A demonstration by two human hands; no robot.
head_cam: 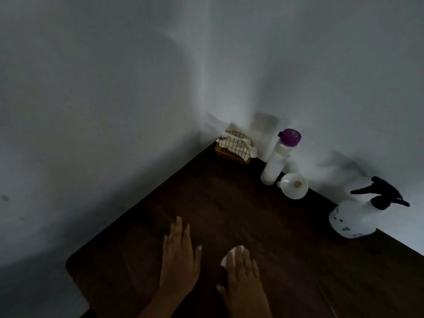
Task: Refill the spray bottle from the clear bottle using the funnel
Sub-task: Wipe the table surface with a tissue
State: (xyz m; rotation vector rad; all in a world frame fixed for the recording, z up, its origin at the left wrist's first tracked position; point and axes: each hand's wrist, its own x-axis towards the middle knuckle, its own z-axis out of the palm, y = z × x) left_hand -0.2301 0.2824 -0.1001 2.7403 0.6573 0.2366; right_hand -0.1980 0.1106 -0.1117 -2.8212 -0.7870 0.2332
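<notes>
Looking down on a dark wooden desk set into a corner of pale walls, in dim light. Near the desk's front edge, two bare hands laid palm-down, side by side and apart.

Left hand: fingers straight and a little spread, flat on the wood, holding nothing.

Right hand: fingers straight and close together, pressing on a small white wipe peeking out from under the fingertips, not curled round it.

Along the desk's right-hand edge, against the wall, the task's things in a row, all well apart from both hands. Nearest the far corner, the clear bottle, standing, closed with a purple cap. Just beside it, toward the front, the white funnel, lying with wide mouth turned up toward the viewer; touching the bottle or not, impossible to tell. Farther along the same edge, the white spray bottle, standing, black trigger head on.

In the far corner itself, a small yellow wire basket holding white cloths.
</notes>
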